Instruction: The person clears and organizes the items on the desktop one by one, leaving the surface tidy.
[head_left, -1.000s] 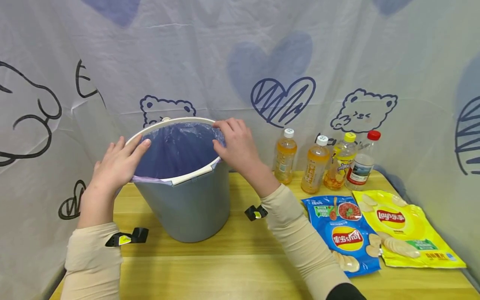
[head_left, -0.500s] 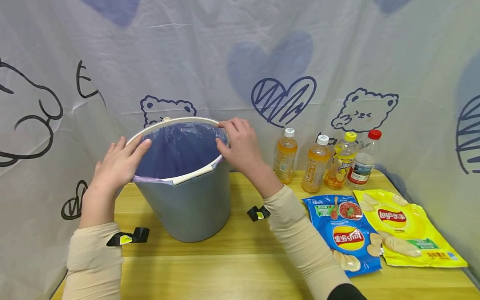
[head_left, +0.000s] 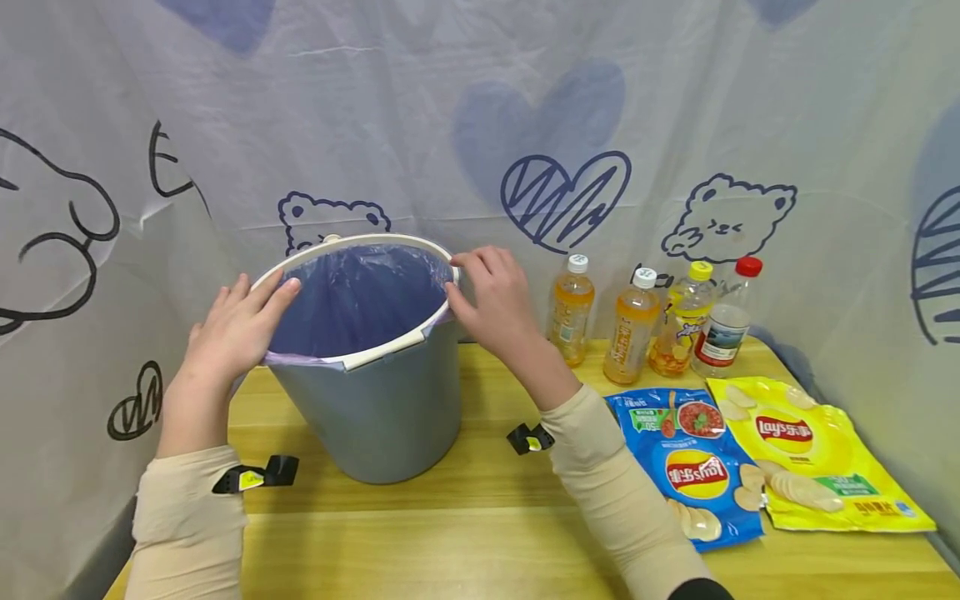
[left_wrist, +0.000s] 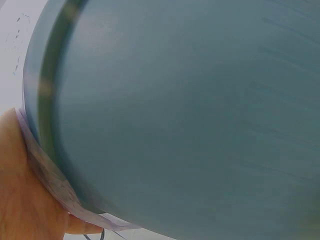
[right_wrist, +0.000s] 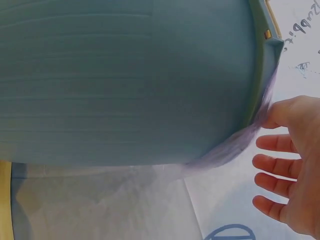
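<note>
A grey-blue trash bin [head_left: 382, 417] stands on the table, lined with a thin translucent purple trash bag [head_left: 352, 292]. The bin's white rim [head_left: 390, 343] lies over the bag's edge. My left hand [head_left: 232, 329] rests on the left of the rim, fingers fairly straight; the bin hides part of it in the left wrist view. At the right edge my right hand [head_left: 497, 300] touches the rim with fingertips and thumb. In the right wrist view its fingers [right_wrist: 277, 164] are spread and loosely bent, with the thumb against the bag overhang [right_wrist: 230, 147].
Several bottles with some orange or clear contents, such as the red-capped bottle [head_left: 723, 321], stand at the back right. Before them lie a blue chip bag [head_left: 686, 467] and a yellow chip bag [head_left: 813, 458]. A printed cloth [head_left: 420, 125] hangs behind the wooden table [head_left: 420, 542].
My right hand has moved a little right, outward along the rim, its fingers now at the rim's outer edge. The left hand and the bin have stayed put.
</note>
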